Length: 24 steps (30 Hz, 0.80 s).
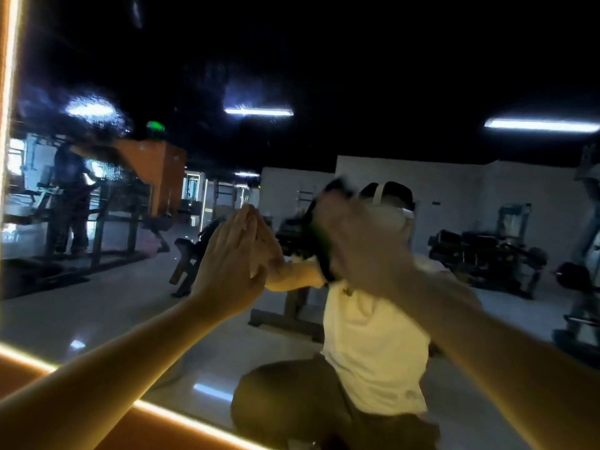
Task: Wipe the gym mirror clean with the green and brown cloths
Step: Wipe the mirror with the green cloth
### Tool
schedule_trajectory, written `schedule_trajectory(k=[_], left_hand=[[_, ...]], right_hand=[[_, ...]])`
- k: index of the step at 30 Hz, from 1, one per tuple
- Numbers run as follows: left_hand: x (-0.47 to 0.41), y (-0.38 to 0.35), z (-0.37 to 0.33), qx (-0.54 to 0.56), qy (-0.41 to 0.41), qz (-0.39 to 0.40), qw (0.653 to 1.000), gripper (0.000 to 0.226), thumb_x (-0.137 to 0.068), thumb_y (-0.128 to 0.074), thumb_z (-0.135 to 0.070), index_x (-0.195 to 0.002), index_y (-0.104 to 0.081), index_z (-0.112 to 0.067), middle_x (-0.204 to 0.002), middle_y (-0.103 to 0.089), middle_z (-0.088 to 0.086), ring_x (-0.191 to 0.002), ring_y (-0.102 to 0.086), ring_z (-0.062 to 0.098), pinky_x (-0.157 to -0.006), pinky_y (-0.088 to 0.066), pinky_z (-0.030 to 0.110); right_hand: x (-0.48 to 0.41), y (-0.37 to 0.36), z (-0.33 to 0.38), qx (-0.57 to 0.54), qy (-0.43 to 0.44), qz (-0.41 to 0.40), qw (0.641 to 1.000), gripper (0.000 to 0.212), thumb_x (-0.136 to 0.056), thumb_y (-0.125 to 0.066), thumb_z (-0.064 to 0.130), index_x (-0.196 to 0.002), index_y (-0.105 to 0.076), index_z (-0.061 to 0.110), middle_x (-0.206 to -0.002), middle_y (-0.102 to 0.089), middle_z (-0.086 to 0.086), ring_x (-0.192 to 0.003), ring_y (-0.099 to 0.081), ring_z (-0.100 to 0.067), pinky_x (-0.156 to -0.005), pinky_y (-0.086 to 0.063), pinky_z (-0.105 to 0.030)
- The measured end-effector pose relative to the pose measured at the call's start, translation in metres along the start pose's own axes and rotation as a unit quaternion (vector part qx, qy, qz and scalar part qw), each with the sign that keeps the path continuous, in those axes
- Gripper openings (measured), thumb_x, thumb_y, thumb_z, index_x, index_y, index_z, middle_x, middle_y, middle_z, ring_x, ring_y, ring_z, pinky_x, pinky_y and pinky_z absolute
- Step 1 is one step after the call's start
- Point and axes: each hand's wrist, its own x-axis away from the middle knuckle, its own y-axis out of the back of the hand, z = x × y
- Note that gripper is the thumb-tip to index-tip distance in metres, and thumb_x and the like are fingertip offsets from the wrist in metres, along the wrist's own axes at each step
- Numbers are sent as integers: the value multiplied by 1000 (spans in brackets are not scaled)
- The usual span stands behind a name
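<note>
We are recording the left hand (232,254) as lying open, fingers straight and together, palm flat against the mirror (292,76) and meeting its own reflection at the fingertips. The right hand (360,245), just to the right of it and heavily blurred, is gripping a bunched cloth (319,237) against the glass. A green strip and darker folds are showing at the hand's left edge; we cannot tell whether this is one cloth or two. We are noting a hazy, speckled smear (94,125) on the glass at the far left, well apart from both hands. A lit orange frame (9,92) is running along the mirror's left and near edges. The reflection is showing a crouching person in a pale shirt (373,336), ceiling strip lights (258,111) and weight racks (480,254) at the right.
</note>
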Motion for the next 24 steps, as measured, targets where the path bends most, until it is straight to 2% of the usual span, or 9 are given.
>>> schedule_trajectory(k=[2, 4, 6, 9, 11, 13, 16, 20, 24], left_hand=[[0, -3, -1, 4, 17, 29, 999, 103, -92, -69, -38, -165, -2, -8, -173, -3, 11, -159, -5, 27, -127, -10, 46], [-2, -6, -1, 5, 21, 36, 999, 106, -91, -69, -41, -165, 0, -9, -173, 0, 9, -159, -4, 27, -127, -8, 44], [1, -8, 2, -2, 16, 27, 1000, 102, -93, -68, -36, -165, -3, -7, -173, -3, 11, -159, -5, 28, -128, -12, 49], [17, -17, 1, 18, 21, -34, 999, 84, -97, -60, -20, -164, -12, -6, -172, -13, 15, -159, -10, 28, -127, -21, 55], [38, -23, -6, 45, 7, -87, 995, 62, -108, -38, -30, -163, -18, -6, -170, -19, 17, -159, -11, 26, -127, -20, 51], [58, -26, -10, 54, -10, -81, 995, 68, -110, -10, -47, -162, -20, -4, -169, -20, 19, -159, -12, 27, -128, -17, 46], [74, -37, 2, 24, -23, -63, 997, 64, -109, -26, -33, -162, -17, 2, -171, -14, 20, -159, -11, 31, -126, -21, 56], [78, -59, -7, 37, 18, -47, 998, 88, -101, -42, -51, -163, -6, -1, -173, -1, 17, -160, -1, 29, -130, -7, 46], [75, -72, -18, 19, 26, -72, 997, 93, -102, -35, -59, -160, -10, 9, -169, -4, 28, -159, -3, 37, -128, -15, 55]], right_hand=[[-14, 27, -46, 61, -168, -67, 982, 65, -97, -58, 21, -155, -35, 2, -161, -34, -23, -149, -31, -41, -123, -26, -57], [-21, 38, -61, 125, -242, -81, 959, 66, -105, -35, 30, -161, -18, 0, -169, -16, -21, -158, -12, -35, -128, -11, -53], [-23, 28, -40, 170, -262, -47, 949, 67, -107, -15, 37, -162, -9, 0, -170, -5, -24, -158, -3, -37, -127, -9, -55], [-4, -13, 27, 166, -168, 16, 972, 69, -107, -14, 43, -161, -6, 0, -167, 3, -29, -157, 5, -42, -125, -6, -58], [22, -42, 76, 127, -64, 57, 988, 71, -107, -25, 44, -162, -9, 1, -167, 4, -27, -157, 7, -41, -126, 0, -58], [56, -65, 115, 67, 36, 105, 992, 68, -106, -35, 41, -161, -22, 4, -169, -13, -21, -159, -3, -36, -127, 6, -53], [97, -70, 118, 100, 116, 196, 969, 70, -102, -36, 43, -161, -21, 8, -170, -14, -16, -159, -1, -32, -127, 11, -51], [120, -24, 41, 162, -49, 126, 977, 79, -99, -43, 44, -161, -11, 6, -168, -7, -18, -158, 1, -32, -128, 1, -53], [119, 4, -1, 153, -279, 27, 948, 68, -106, -19, 38, -161, -17, -2, -169, -11, -23, -158, -9, -36, -128, -7, -53]])
